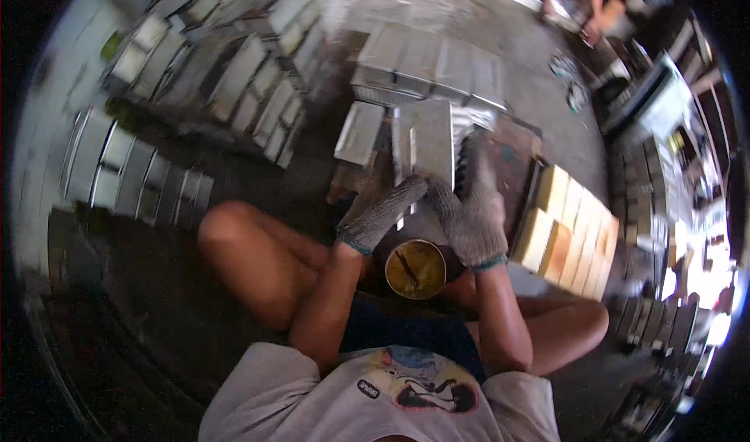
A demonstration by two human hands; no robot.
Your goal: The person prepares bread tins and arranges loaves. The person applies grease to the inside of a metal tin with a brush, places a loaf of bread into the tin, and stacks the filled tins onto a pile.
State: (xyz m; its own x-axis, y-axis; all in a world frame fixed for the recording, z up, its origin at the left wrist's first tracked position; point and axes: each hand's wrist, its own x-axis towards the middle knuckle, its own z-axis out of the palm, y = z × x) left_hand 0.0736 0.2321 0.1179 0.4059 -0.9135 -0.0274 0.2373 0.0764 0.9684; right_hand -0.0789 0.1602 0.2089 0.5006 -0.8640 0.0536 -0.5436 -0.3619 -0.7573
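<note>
A grey metal loaf tin [424, 137] is held between my two gloved hands, above a low, dark work surface. My left hand [381, 214], in a grey knitted glove with a teal cuff, grips its near left side. My right hand [478, 219], gloved the same way, lies along the right side with its fingers pointing away from me. Both thumbs meet at the tin's near end. Motion blurs the fingertips. Just below my hands stands a round can [416, 270] holding a yellowish substance, with a dark stick-like thing in it.
Bread loaves [566, 231] sit in rows at my right. Closed metal tins [430, 63] stand ahead, and a smaller tin [360, 133] lies left of my hands. Stacks of tins [234, 75] fill the left. Another person's arm [594, 8] shows at far right, near sandals [576, 96].
</note>
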